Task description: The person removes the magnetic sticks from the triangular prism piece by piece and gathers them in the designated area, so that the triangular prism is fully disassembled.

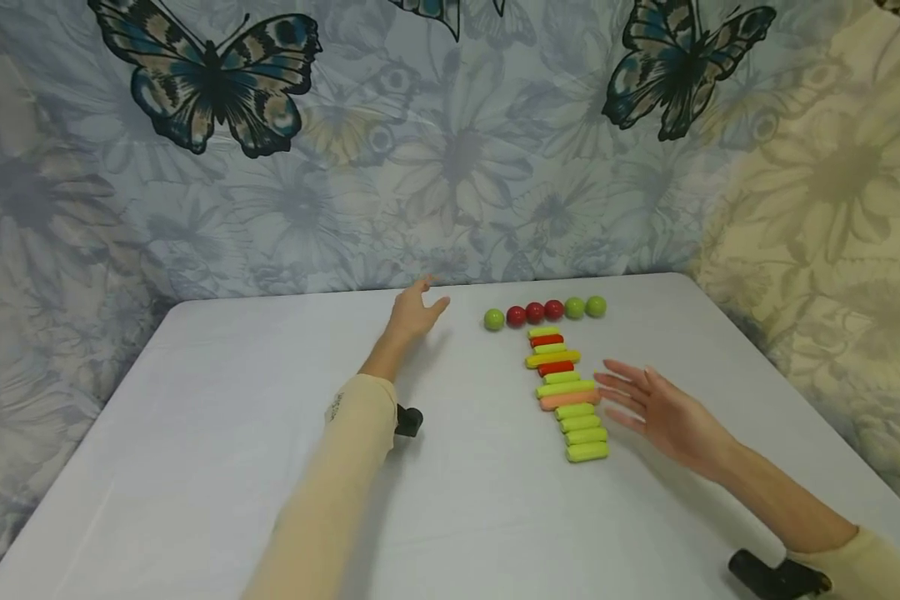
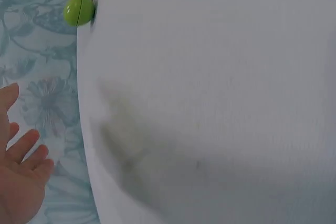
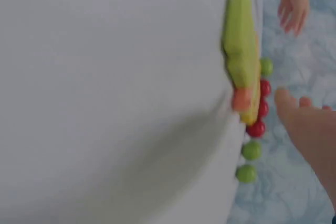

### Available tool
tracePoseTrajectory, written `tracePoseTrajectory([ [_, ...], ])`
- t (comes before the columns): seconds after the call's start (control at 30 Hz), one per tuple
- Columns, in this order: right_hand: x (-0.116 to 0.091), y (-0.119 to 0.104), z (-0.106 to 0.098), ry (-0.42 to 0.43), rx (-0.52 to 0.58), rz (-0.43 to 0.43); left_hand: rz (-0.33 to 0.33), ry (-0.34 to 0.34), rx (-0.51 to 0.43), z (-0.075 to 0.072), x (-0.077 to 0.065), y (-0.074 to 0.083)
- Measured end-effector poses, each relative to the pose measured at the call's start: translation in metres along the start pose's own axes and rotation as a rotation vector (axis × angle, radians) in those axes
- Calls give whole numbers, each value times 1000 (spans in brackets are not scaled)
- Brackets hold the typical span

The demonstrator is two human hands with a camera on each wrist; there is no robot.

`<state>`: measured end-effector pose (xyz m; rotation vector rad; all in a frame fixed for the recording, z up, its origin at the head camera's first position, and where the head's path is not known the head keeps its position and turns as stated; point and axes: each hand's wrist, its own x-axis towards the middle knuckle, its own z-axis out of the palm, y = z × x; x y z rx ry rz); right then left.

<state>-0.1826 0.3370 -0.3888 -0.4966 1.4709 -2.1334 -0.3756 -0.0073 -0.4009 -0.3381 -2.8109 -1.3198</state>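
Note:
My left hand (image 1: pixel 416 315) is over the far part of the white table, fingers apart with nothing in them; in the left wrist view the hand (image 2: pixel 23 177) shows relaxed fingers. To its right lies a row of glossy balls: a green ball (image 1: pixel 494 319) at the near-left end, three red balls (image 1: pixel 535 312), then two green balls (image 1: pixel 574 307). Below the row runs a column of short sticks, mostly lime green (image 1: pixel 583 436), with red (image 1: pixel 555 368), yellow (image 1: pixel 552 359) and an orange stick (image 1: pixel 570 401). My right hand (image 1: pixel 667 412) is spread just right of the orange stick, holding nothing.
A white table (image 1: pixel 217 433) spans the scene, its far edge against a flowered cloth (image 1: pixel 457 200) with butterfly prints. Black wrist cameras sit on the left cuff (image 1: pixel 408 421) and the right cuff (image 1: pixel 780 577).

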Motion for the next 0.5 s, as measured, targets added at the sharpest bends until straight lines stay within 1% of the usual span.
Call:
tracePoseTrajectory([
  [0.03, 5, -6, -5, 54, -141, -8, -1, 6, 50, -7, 0, -2],
  [0.1, 15, -20, -15, 176, -428, 3, 15, 27, 162, -22, -1, -4],
  [0.17, 26, -34, -25, 277, -650, 36, 40, 35, 279, -36, -3, -6],
  [0.23, 35, -48, -35, 359, -795, 70, 74, 39, 394, -51, -5, -7],
  [0.3, 45, -61, -47, 401, -939, 92, 97, 45, 480, -66, -6, -7],
  [0.37, 54, -73, -55, 432, -1088, 103, 95, 54, 538, -82, -7, -7],
  [0.5, 74, -90, -67, 478, -1359, 78, 64, 82, 631, -114, -9, -10],
])
